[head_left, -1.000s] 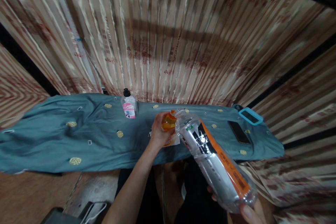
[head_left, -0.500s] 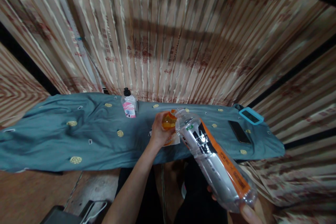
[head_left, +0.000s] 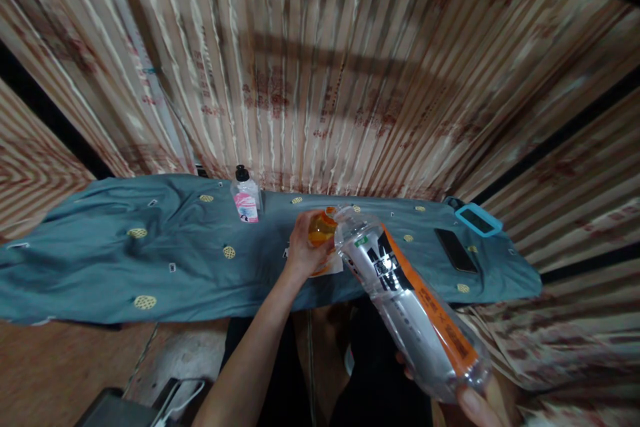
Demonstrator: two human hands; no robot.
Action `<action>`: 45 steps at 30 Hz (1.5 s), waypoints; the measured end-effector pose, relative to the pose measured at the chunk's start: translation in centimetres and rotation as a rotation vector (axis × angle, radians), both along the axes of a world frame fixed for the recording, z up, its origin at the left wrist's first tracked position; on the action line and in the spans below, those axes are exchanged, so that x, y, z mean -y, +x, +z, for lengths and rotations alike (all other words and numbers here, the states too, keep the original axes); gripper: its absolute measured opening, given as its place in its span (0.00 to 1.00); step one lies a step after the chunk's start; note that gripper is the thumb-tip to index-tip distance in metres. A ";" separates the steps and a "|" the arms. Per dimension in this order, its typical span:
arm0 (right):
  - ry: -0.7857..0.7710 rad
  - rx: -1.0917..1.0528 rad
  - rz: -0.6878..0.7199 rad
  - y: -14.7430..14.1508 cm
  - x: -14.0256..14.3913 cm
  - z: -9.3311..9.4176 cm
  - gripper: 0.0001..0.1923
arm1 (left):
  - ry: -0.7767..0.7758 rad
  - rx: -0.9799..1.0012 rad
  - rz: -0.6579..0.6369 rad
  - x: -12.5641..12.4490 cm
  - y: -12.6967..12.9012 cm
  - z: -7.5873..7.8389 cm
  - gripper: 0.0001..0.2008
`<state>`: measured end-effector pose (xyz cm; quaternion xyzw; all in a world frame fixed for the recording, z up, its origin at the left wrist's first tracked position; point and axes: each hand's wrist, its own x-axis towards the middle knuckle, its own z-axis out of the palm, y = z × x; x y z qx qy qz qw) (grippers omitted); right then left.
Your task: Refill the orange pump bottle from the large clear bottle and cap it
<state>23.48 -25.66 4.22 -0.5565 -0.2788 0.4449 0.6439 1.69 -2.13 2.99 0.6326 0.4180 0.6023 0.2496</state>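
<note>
Clear bottle, orange-and-black label, tipped toward orange cup.
Its neck points up-left; right hand grips its base, left hand wraps the cup.

— Report on the surface.

— Long, narrow, covered end to end by a rumpled teal cloth with small yellow round motifs.

— Items resting on it?

— A small clear bottle with pink label and black cap stands upright near the far edge. At the right end, a dark phone lies flat, and just beyond it a blue-framed device.
</note>
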 end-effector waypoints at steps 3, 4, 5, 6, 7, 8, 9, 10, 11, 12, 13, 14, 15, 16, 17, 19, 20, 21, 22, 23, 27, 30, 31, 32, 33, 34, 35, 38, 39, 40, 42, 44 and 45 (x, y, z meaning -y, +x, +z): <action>0.027 -0.017 0.029 0.2 -0.1 0.2 0.39 | -0.003 0.002 0.001 0.0 0.0 0.0 0.23; 0.035 -0.016 0.033 0.2 -0.1 0.2 0.38 | -0.009 -0.001 0.001 0.0 0.0 0.1 0.23; 0.041 -0.015 0.033 0.2 -0.1 0.3 0.36 | -0.015 -0.005 0.000 0.0 -0.1 0.1 0.23; 0.043 -0.014 0.031 0.1 0.0 0.3 0.35 | -0.018 -0.005 -0.002 0.0 -0.1 0.1 0.23; 0.043 -0.015 0.030 0.1 0.0 0.4 0.35 | -0.019 -0.003 -0.006 0.1 -0.1 0.1 0.24; 0.042 -0.014 0.029 0.0 0.0 0.4 0.35 | -0.020 0.000 -0.009 0.1 -0.1 0.1 0.24; 0.040 -0.012 0.028 0.0 0.0 0.4 0.36 | -0.022 0.003 -0.012 0.1 -0.1 0.1 0.24; 0.038 -0.006 0.026 -0.1 0.0 0.4 0.36 | -0.025 0.005 -0.013 0.1 -0.1 0.1 0.24; 0.036 0.004 0.024 -0.1 -0.1 0.4 0.37 | -0.030 0.006 -0.014 0.1 -0.1 0.1 0.24; 0.035 0.015 0.020 -0.2 -0.1 0.4 0.38 | -0.034 0.006 -0.013 0.1 -0.1 0.1 0.23; 0.033 0.026 0.016 -0.2 -0.1 0.3 0.38 | -0.036 0.005 -0.012 0.1 -0.1 0.1 0.23; 0.031 0.034 0.013 -0.2 -0.1 0.3 0.39 | -0.036 0.006 -0.010 0.1 -0.1 0.1 0.23; 0.029 0.040 0.010 -0.1 -0.1 0.2 0.39 | -0.035 0.006 -0.008 0.1 -0.1 0.1 0.23; 0.026 0.046 0.009 -0.1 -0.2 0.1 0.39 | -0.035 0.008 -0.008 0.1 0.0 0.1 0.23; 0.023 0.052 0.008 0.0 -0.2 0.1 0.40 | -0.036 0.009 -0.010 0.1 0.0 0.1 0.23; 0.015 0.066 0.004 0.1 -0.2 0.0 0.41 | -0.037 0.013 -0.016 0.1 0.0 0.1 0.23; 0.012 0.073 0.002 0.2 -0.3 0.0 0.42 | -0.035 0.016 -0.018 0.1 0.0 0.1 0.23; 0.009 0.078 0.000 0.2 -0.3 0.0 0.42 | -0.032 0.017 -0.019 0.1 -0.1 0.1 0.23; 0.007 0.081 -0.001 0.3 -0.3 0.0 0.41 | -0.030 0.017 -0.020 0.1 -0.1 0.1 0.23; 0.007 0.081 -0.002 0.3 -0.3 0.0 0.40 | -0.030 0.018 -0.020 0.1 -0.1 0.1 0.23; 0.017 0.060 -0.008 0.3 -0.3 0.1 0.37 | -0.038 0.023 -0.013 0.1 0.0 0.0 0.24; 0.026 0.054 -0.004 0.3 -0.2 0.2 0.36 | -0.037 0.034 -0.013 0.0 0.1 0.0 0.24; 0.025 0.055 -0.002 0.2 -0.2 0.3 0.36 | -0.040 0.037 -0.014 0.0 0.1 0.0 0.24; 0.023 0.055 -0.003 0.2 -0.2 0.4 0.36 | -0.044 0.038 -0.015 0.0 0.1 0.0 0.24; 0.019 0.055 -0.005 0.0 -0.1 0.5 0.35 | -0.049 0.037 -0.015 0.0 0.1 0.1 0.24; 0.012 0.057 -0.006 -0.1 -0.2 0.6 0.36 | -0.052 0.035 -0.014 0.0 0.1 0.1 0.24; 0.003 0.061 -0.006 -0.3 -0.2 0.7 0.37 | -0.055 0.032 -0.013 0.0 0.1 0.1 0.24; -0.029 0.084 -0.017 -0.8 -0.3 1.1 0.41 | -0.049 0.028 -0.010 0.0 0.1 0.1 0.23; -0.040 0.088 -0.025 -0.9 -0.3 1.2 0.42 | -0.042 0.028 -0.010 0.1 0.1 0.1 0.23; -0.050 0.090 -0.035 -0.9 -0.3 1.2 0.43 | -0.036 0.029 -0.010 0.1 0.1 0.1 0.23; -0.067 0.085 -0.052 -0.9 -0.4 1.1 0.43 | -0.031 0.028 -0.009 0.1 0.0 0.2 0.23; -0.060 0.073 -0.053 -0.8 -0.4 1.0 0.42 | -0.042 0.025 -0.012 0.1 0.0 0.2 0.23; -0.046 0.061 -0.044 -0.8 -0.5 1.0 0.41 | -0.050 0.024 -0.015 0.1 0.0 0.2 0.23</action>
